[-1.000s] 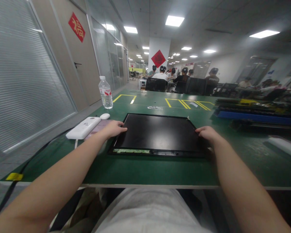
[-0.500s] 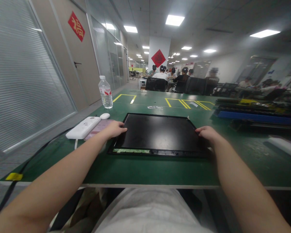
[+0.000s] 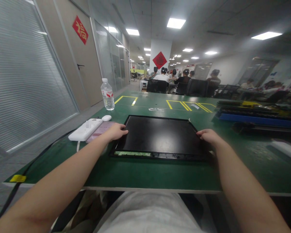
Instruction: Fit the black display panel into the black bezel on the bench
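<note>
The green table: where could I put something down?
There's bare room between the screen and the table's near edge, and between the right hand and the white bar. It's crowded left, with the bottle, white box and flat pink thing, and far right, with stacked dark strips.

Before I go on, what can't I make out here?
All in the head view:
- Underside of the black panel: hidden by the panel.
- Part of the pink item: behind the left hand and forearm.
- White bar: cut off, right edge.
- Dark stack: blurred.
- Bottle label: too small.
</note>
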The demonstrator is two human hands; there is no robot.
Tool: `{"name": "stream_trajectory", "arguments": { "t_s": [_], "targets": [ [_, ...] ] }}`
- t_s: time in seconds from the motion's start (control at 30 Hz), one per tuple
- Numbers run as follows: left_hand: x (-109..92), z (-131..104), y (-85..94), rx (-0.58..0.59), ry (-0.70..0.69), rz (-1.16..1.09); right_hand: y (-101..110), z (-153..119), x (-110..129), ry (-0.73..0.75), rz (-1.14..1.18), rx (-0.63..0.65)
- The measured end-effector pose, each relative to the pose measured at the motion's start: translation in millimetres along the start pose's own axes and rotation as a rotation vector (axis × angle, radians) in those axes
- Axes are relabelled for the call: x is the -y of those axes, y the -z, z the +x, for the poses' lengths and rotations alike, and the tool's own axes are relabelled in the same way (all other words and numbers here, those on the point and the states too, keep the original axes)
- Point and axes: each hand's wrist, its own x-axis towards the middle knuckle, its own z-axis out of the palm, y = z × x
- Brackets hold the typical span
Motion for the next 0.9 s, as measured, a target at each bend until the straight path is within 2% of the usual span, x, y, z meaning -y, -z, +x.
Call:
{"name": "stream_trajectory", "arguments": {
  "t_s": [0.23, 0.57, 0.9],
  "targets": [
    [4.7, 4.7, -1.7, 0.004, -0.033, 0.024, 1.1, 5.4, -3.3, -0.009, -0.001, 0.004],
    [-0.1, -1.3, 1.8, -0.043, -0.052, 0.018, -0.9, 3.7, -3.2, 0.046, -0.08, -0.023],
    [2.4, -0.9, 0.2, -0.032, -0.042, -0.098, -6.6, 0.0, -5.7, 0.015, -0.033, -0.04]
  ]
}}
